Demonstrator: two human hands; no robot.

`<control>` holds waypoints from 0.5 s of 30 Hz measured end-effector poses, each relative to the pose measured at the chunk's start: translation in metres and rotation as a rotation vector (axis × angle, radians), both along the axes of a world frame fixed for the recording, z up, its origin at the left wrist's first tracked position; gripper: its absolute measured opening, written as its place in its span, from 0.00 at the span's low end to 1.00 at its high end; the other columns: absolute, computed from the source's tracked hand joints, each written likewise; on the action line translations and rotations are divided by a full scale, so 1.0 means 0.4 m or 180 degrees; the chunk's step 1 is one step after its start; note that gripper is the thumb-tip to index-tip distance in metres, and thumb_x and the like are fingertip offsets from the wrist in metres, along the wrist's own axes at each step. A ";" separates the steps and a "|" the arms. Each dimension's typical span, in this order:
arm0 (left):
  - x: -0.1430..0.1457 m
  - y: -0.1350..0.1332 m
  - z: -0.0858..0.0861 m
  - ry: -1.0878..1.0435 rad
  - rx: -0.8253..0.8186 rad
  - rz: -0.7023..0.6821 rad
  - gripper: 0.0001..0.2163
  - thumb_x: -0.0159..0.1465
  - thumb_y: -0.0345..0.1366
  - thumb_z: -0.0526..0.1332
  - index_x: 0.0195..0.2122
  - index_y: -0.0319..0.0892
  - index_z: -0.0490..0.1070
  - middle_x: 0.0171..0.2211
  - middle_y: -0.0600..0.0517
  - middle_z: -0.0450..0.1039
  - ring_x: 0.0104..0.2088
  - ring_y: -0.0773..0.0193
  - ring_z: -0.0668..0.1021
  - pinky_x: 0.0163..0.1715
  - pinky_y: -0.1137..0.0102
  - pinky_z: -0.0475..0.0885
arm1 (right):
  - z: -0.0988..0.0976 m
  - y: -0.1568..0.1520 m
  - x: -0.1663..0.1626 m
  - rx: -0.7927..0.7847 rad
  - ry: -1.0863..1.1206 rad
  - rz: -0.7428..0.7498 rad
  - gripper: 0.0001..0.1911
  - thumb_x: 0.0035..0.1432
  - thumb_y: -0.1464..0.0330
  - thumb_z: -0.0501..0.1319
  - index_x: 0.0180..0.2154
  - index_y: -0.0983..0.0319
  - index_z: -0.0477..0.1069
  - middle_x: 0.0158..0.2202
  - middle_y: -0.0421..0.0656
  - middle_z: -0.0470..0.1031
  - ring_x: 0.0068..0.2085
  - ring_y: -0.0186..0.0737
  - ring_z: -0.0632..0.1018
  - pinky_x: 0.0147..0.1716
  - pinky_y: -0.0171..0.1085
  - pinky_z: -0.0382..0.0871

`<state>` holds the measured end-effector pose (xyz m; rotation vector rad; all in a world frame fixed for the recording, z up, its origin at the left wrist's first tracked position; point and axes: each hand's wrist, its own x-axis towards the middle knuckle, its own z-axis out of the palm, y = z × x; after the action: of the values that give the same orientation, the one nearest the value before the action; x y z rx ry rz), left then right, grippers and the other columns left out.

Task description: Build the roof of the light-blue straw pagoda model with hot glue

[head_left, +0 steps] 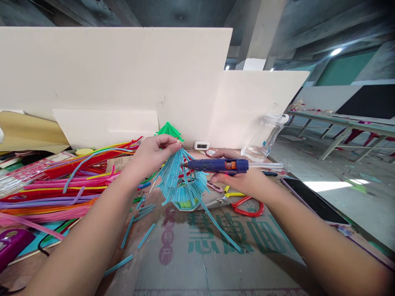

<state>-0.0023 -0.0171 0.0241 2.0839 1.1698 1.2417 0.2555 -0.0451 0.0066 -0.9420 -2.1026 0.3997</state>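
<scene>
My left hand (154,154) is closed, pinching the top of a cone-shaped figure made of light blue pipe cleaners (180,179) and holding it just above the cardboard sheet (216,255). My right hand (243,179) grips a blue hot glue gun (220,165) held level, its nozzle touching the figure's upper right side. A clear glue stick (267,165) sticks out of the gun's back. Cut blue pipe cleaner pieces (145,236) lie on the cardboard below.
A big pile of coloured pipe cleaners (61,185) lies at the left. Red-handled scissors (243,203) sit under my right hand. A black phone (314,201) lies at the right, a clear plastic jar (265,137) and a green pipe cleaner figure (169,129) stand near the white boards.
</scene>
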 end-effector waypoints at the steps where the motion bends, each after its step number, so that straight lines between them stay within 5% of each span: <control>1: 0.000 0.000 0.000 -0.0011 -0.0016 -0.0012 0.18 0.60 0.52 0.60 0.36 0.40 0.75 0.27 0.52 0.74 0.24 0.68 0.69 0.24 0.74 0.63 | -0.001 0.000 0.000 -0.0007 -0.0004 -0.0018 0.23 0.49 0.56 0.69 0.45 0.57 0.69 0.46 0.44 0.76 0.48 0.49 0.75 0.46 0.43 0.70; 9: 0.001 0.000 0.003 -0.0063 -0.0092 -0.0054 0.17 0.61 0.51 0.60 0.37 0.40 0.75 0.27 0.53 0.73 0.23 0.69 0.68 0.23 0.75 0.62 | -0.012 0.007 0.007 -0.0125 0.0030 -0.0015 0.24 0.48 0.58 0.70 0.45 0.58 0.68 0.37 0.42 0.77 0.35 0.43 0.79 0.37 0.41 0.73; 15: 0.003 0.000 0.002 -0.0052 -0.0015 -0.0022 0.17 0.61 0.50 0.60 0.36 0.40 0.75 0.27 0.53 0.73 0.24 0.68 0.69 0.25 0.74 0.63 | -0.002 -0.003 -0.003 0.0028 -0.0149 -0.0147 0.20 0.46 0.58 0.71 0.40 0.59 0.71 0.36 0.42 0.78 0.37 0.43 0.78 0.37 0.40 0.72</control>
<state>-0.0010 -0.0172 0.0250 2.0690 1.1564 1.2493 0.2542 -0.0463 0.0059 -1.0017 -2.1189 0.3477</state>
